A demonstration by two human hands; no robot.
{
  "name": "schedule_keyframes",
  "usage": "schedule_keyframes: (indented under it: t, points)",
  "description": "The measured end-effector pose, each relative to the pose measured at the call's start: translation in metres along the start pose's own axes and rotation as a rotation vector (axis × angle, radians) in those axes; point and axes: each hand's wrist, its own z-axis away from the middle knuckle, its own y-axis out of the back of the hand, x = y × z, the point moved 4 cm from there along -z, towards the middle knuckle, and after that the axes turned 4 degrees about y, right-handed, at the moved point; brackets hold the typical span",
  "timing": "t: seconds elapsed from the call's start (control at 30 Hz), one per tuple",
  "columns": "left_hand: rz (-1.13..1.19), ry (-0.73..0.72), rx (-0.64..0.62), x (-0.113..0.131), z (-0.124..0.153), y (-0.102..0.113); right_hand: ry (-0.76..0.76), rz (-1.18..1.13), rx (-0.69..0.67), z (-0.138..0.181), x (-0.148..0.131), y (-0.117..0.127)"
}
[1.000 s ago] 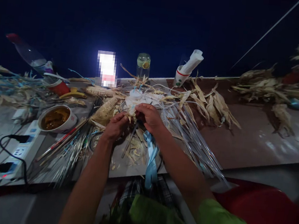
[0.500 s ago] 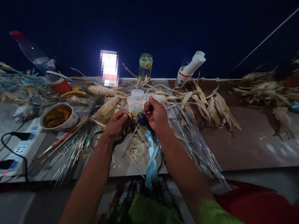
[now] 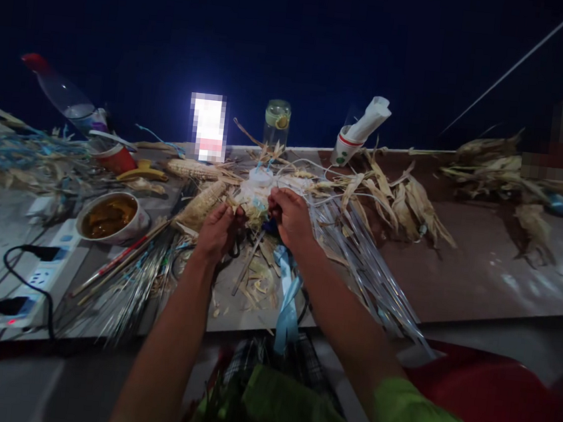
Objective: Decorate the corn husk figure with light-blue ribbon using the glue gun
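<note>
My left hand (image 3: 220, 230) is closed, thumb against fingers, on a small pale strip of corn husk (image 3: 233, 206) that shows at its fingertips. My right hand (image 3: 291, 217) is pinched a short way to the right; whatever it may grip is too small to make out. Between and just beyond the hands lies a whitish clear plastic bundle (image 3: 259, 180) with pale shreds around it. A dark blue object (image 3: 270, 226) shows partly beneath my right hand. Left of my left hand lies a husk-wrapped corn cob (image 3: 201, 206).
A bowl of brown liquid (image 3: 110, 216) and a power strip (image 3: 46, 277) stand on the left. Thin metal wires (image 3: 132, 296) and clear rods (image 3: 371, 267) flank the hands. Behind are a lit phone (image 3: 208, 126), a jar (image 3: 276, 124) and a paper cup (image 3: 344, 147). Dry husks (image 3: 403, 204) lie right.
My right hand has dropped slightly, its raised thumb and fingers now lower and nearer the left. My left hand stays almost in place, turned a little.
</note>
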Motion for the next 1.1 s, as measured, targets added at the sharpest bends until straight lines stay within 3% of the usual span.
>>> schedule_keyframes:
  t: [0.2, 0.9, 1.1]
  points:
    - [-0.031, 0.010, 0.042, 0.005, 0.002, -0.003, -0.018, 0.080, 0.003, 0.001, 0.002, -0.001]
    - [0.010, 0.065, -0.095, 0.006, 0.007, -0.011, 0.016, 0.271, -0.151, 0.008, 0.005, -0.009]
    - [0.019, 0.102, -0.129, 0.005, 0.009, -0.010, 0.086, 0.198, -0.244, 0.013, -0.005, -0.014]
